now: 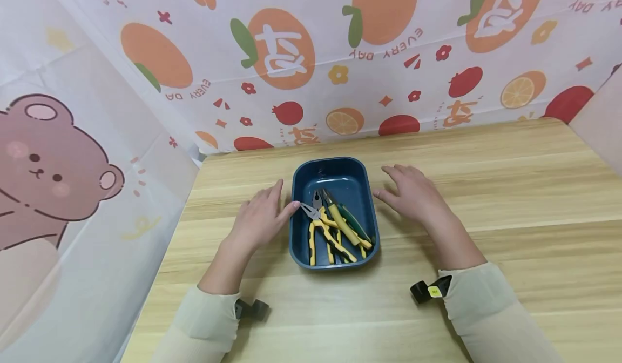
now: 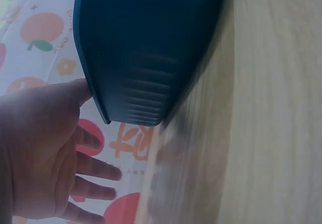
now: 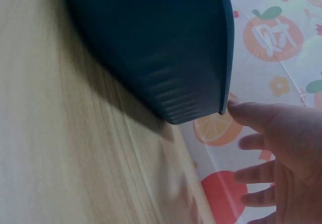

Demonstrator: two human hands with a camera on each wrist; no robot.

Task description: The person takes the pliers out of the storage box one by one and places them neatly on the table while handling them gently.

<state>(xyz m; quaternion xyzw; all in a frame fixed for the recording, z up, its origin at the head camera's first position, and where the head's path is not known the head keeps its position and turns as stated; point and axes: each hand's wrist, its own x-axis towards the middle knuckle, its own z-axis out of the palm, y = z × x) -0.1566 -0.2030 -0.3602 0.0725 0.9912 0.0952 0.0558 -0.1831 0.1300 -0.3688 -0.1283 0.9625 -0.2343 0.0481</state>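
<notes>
A dark blue rectangular bin (image 1: 357, 176) with rounded corners stands on the wooden table. Several pliers lie heaped inside it, among them needle-nose pliers (image 1: 318, 223) with yellow-and-black handles and pliers with a plain yellow handle (image 1: 344, 223); a dark green handle (image 1: 353, 221) lies beside them. My left hand (image 1: 262, 216) is at the bin's left side, fingers spread, its thumb tip right at the rim. On the other side, my right hand (image 1: 410, 193) holds nothing; its thumb points at the rim with a small gap. Both wrist views show the bin's ribbed outer wall (image 2: 146, 93).
The wooden table (image 1: 510, 201) stretches out to the right of the bin. Behind it hangs a white cloth (image 1: 330, 82) printed with fruit, and a bear-print cloth (image 1: 53, 163) covers the left side. Each sleeve carries a small wrist camera (image 1: 427, 291).
</notes>
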